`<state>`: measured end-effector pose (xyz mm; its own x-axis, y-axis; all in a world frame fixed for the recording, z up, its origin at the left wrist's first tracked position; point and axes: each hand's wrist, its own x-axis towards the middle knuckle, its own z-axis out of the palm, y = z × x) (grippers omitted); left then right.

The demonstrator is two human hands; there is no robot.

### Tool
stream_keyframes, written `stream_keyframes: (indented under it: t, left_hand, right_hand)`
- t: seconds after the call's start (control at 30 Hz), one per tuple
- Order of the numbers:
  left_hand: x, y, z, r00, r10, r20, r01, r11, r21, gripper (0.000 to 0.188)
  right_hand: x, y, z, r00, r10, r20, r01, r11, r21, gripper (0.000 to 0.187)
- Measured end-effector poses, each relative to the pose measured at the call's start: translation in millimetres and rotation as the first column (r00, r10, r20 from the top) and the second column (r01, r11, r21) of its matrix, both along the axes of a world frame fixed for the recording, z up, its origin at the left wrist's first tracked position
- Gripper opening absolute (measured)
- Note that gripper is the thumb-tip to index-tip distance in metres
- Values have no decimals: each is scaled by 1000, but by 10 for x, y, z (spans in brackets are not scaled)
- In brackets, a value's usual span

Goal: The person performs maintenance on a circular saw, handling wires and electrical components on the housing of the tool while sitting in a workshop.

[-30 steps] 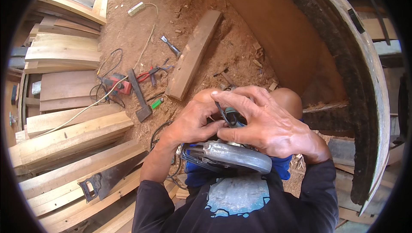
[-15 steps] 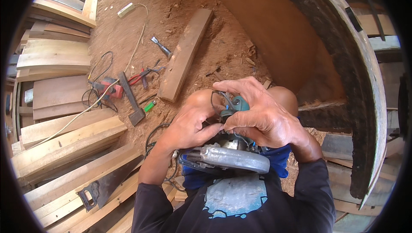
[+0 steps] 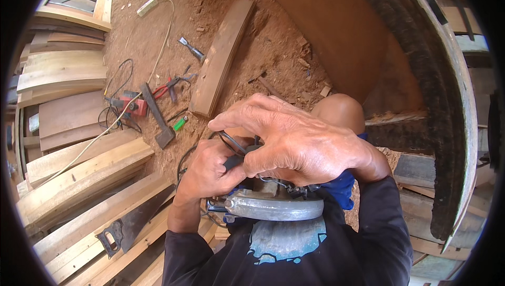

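A circular saw with a rounded silver blade guard (image 3: 279, 208) rests across my lap. Its body is mostly covered by my hands. My left hand (image 3: 210, 167) is closed on a black power cord (image 3: 230, 141), with a thicker dark piece showing by the thumb. My right hand (image 3: 302, 141) arches over the saw, its thumb pressed against the cord beside my left fingers. The index finger reaches out past the cord's loop. Thin wires (image 3: 276, 182) show between the right hand and the guard. My other right fingers are hidden under the palm.
On the sawdust-covered ground lie a brown plank (image 3: 223, 57), a hammer (image 3: 158, 115), red-handled pliers (image 3: 164, 87), a chisel (image 3: 192, 50), a green lighter (image 3: 180, 124) and a red power tool (image 3: 134, 106). Stacked boards and a handsaw (image 3: 118, 236) are left; a large curved wooden piece (image 3: 421, 75) stands right.
Both hands have moved left with the cord. My right hand now spreads further over the saw and hides its teal body. The saw has shifted slightly left.
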<state>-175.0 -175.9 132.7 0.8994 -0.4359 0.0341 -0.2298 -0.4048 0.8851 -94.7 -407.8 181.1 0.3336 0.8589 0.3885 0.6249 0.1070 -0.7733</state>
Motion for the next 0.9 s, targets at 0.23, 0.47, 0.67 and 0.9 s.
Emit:
stream_keyframes:
  t: [0.23, 0.47, 0.67, 0.9]
  left_hand:
    - [-17, 35, -64, 999, 10, 33, -9, 1000, -29, 31]
    - [-81, -8, 57, 998, 64, 20, -64, 998, -8, 33]
    - [-16, -74, 114, 993, 113, -33, -113, 994, -10, 37]
    - [5, -53, -27, 995, 85, -52, -88, 994, -61, 33]
  right_hand:
    - [-13, 20, -9, 1000, -1, -8, 1, 1000, -12, 30]
    - [-76, -2, 69, 998, -5, 59, 9, 998, -66, 46]
    - [-141, -97, 147, 993, -69, 94, 86, 977, -195, 53]
    - [-244, -412, 243, 925, -368, 96, 374, 925, -57, 42]
